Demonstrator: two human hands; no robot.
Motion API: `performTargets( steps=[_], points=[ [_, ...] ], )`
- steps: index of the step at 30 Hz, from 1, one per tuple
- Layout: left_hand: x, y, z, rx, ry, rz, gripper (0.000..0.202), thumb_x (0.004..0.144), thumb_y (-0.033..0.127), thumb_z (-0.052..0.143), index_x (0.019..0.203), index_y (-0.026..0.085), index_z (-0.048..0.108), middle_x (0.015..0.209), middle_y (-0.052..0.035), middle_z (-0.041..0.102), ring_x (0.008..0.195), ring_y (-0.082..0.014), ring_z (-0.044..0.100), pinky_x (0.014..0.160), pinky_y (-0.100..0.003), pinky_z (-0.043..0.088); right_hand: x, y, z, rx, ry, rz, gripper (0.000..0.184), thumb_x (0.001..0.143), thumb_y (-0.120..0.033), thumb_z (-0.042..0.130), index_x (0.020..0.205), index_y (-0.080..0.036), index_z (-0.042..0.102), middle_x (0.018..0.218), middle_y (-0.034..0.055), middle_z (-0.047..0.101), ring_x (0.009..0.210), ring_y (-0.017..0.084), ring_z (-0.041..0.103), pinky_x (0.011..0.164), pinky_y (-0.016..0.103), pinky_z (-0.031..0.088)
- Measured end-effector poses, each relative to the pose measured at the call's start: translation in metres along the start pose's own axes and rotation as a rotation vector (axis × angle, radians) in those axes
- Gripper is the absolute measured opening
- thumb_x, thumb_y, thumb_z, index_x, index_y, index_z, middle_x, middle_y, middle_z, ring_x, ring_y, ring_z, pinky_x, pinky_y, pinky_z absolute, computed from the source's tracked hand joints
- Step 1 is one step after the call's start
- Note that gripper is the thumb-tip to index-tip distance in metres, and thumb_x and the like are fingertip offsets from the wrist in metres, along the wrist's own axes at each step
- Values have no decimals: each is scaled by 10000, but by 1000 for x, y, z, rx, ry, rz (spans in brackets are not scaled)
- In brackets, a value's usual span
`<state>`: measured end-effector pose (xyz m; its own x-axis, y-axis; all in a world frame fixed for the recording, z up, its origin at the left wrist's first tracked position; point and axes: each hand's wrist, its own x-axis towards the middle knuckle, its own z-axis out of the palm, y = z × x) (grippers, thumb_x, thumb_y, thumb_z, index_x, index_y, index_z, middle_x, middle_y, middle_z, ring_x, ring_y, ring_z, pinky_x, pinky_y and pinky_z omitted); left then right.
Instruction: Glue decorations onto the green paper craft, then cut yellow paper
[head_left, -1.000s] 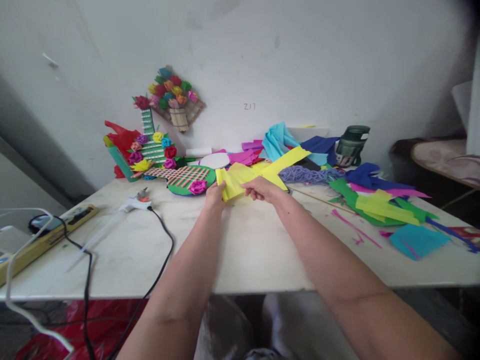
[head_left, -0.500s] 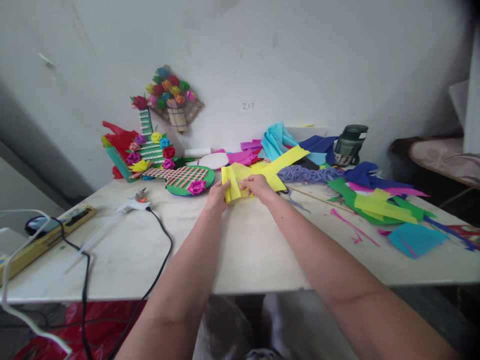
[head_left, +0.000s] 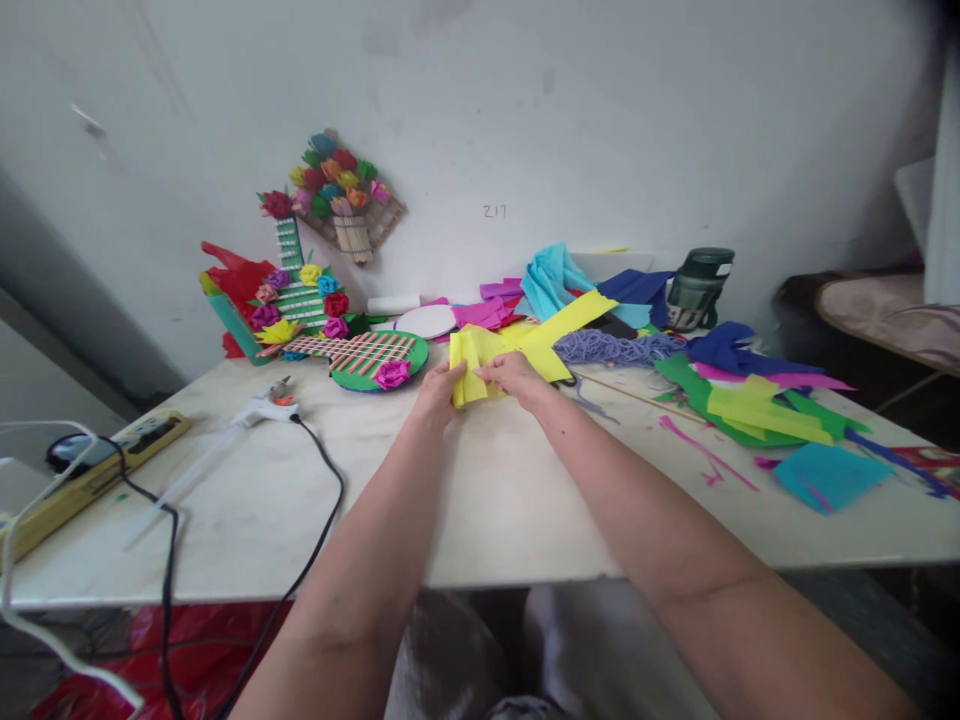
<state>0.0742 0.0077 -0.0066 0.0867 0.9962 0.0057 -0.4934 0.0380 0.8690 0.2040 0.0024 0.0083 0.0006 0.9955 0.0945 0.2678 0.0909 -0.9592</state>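
Both hands work on a sheet of yellow crepe paper over the middle of the table. My left hand pinches its left edge, where the paper lies folded over. My right hand grips the same sheet a little further right, thumb and fingertips together. Behind the right hand, more yellow crepe paper spreads out, with a strip slanting up to the right. To the left of my hands lies a green guitar-shaped craft with pale sticks across it and a magenta paper flower.
A hot glue gun and its black cord lie at left, near a power strip. Purple yarn, crepe paper scraps and a dark bottle occupy the right side. Another flower-covered guitar craft leans on the wall.
The folded left edge of the yellow paper has shifted slightly right, and the fold looks narrower. Both hands keep their hold on it. The view has shifted a little.
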Motion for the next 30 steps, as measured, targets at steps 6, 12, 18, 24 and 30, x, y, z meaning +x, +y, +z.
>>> performTargets(
  steps=[6, 12, 18, 24, 30],
  points=[
    [1, -1, -1, -3, -7, -4, 131, 730, 93, 584, 856, 88, 619, 696, -92, 676, 681, -199, 665, 741, -352, 531, 6, 7, 0, -125, -2, -17, 249, 641, -344, 668, 538, -149, 553, 465, -43, 492, 407, 57, 375, 429, 195, 296],
    [3, -1, -2, 9, 68, -10, 119, 719, 79, 594, 835, 88, 620, 693, -95, 674, 709, -215, 669, 746, -356, 530, 6, 0, -4, -460, 158, -163, 182, 738, -334, 589, 808, -188, 671, 808, 10, 661, 713, 137, 579, 646, 226, 425],
    [5, -3, -4, 19, 61, 1, 127, 714, 66, 599, 836, 92, 625, 690, -88, 673, 666, -199, 667, 725, -341, 532, 0, 0, 1, -848, 72, -442, 391, 860, -351, 452, 1226, -261, 554, 1396, 29, 398, 1189, 242, 413, 946, 347, 373],
    [4, -1, -4, 44, 117, -26, 140, 728, 59, 577, 854, 79, 634, 732, -106, 683, 651, -200, 668, 706, -347, 540, 5, 3, -13, -991, 125, -362, 412, 897, -334, 371, 1264, -223, 523, 1428, 60, 356, 1234, 249, 393, 1010, 374, 302],
    [6, -1, -4, 59, 178, -34, 120, 746, 43, 554, 828, 91, 629, 690, -90, 675, 648, -193, 668, 690, -335, 548, 9, -7, -67, -1019, 233, 85, 289, 785, -254, 571, 1022, -119, 666, 1039, 204, 629, 1027, 290, 576, 861, 351, 410]
  ],
)
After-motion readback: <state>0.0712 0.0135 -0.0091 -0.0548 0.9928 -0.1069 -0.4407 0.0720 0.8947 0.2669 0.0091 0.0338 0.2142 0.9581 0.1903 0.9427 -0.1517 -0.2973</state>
